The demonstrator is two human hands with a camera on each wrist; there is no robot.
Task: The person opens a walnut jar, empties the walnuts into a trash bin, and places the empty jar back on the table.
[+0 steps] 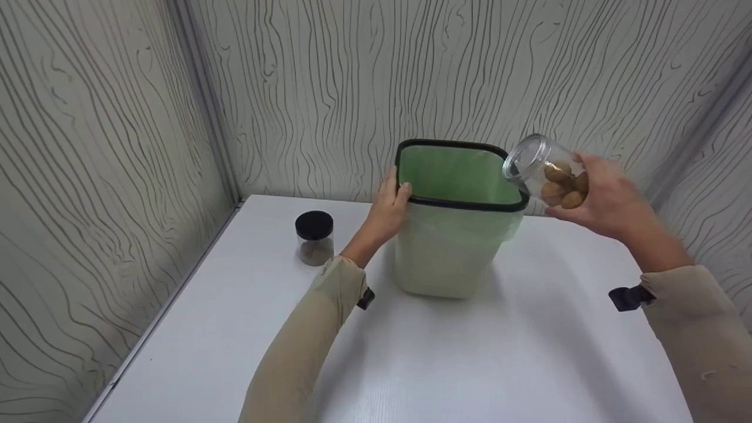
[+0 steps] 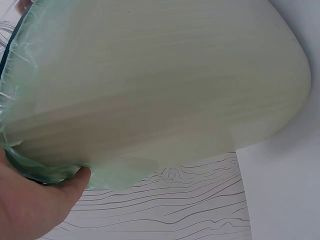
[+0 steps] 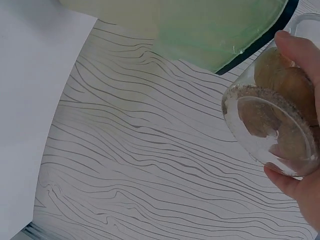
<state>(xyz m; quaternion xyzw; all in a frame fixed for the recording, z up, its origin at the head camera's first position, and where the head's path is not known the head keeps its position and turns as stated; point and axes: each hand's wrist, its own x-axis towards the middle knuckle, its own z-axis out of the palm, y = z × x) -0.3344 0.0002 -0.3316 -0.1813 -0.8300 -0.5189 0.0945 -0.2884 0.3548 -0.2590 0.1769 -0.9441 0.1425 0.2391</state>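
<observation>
A pale trash bin with a black rim stands on the table, lined with a thin green bag. My left hand grips its left side at the rim; in the left wrist view the thumb lies against the bag's folded edge. My right hand holds a clear open jar tipped sideways, its mouth at the bin's right rim. Several walnuts lie inside the jar, towards its base. The right wrist view shows the jar's base with the walnuts behind it.
Left of the bin, a small clear jar with a black lid stands upright; its contents are hard to make out. The white table meets walls with a wood-grain pattern at the back and sides.
</observation>
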